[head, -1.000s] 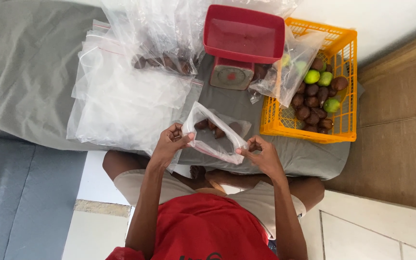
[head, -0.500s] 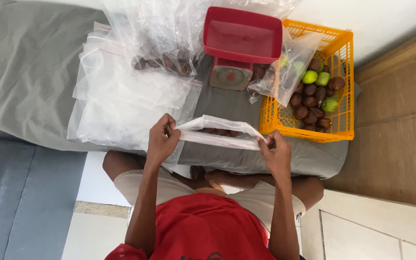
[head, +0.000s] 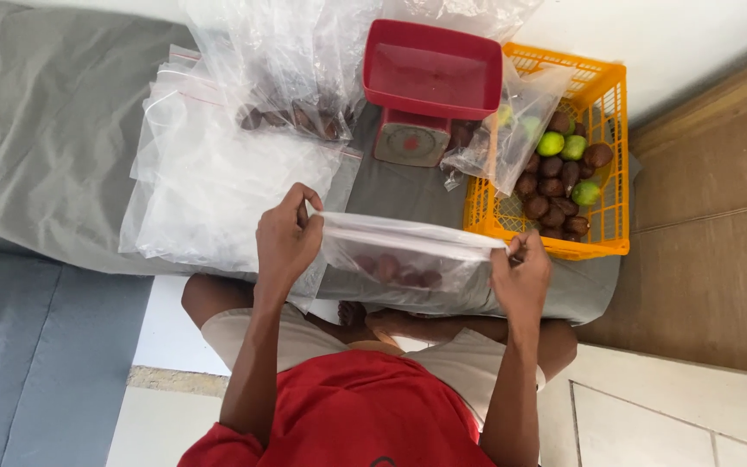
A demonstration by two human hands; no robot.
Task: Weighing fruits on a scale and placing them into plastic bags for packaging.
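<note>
Both hands pinch the clear bag [head: 404,259] top — left hand [head: 287,242], right hand [head: 520,275] — long axis stretched left-right, dark fruit [head: 399,272] sagging below.

A clear zip bag [head: 408,259] of dark round fruit sits at centre frame, stretched horizontally by its top edge. At 10 o'clock from it lies a stack of flat, empty clear bags [head: 209,190]. At 11 o'clock, a filled clear bag [head: 291,69] contains dark fruit. At 1 o'clock, another clear bag [head: 507,130] leans on the yellow crate [head: 611,156]. The red scale's round white dial [head: 410,143] faces up at 12 o'clock.
</note>
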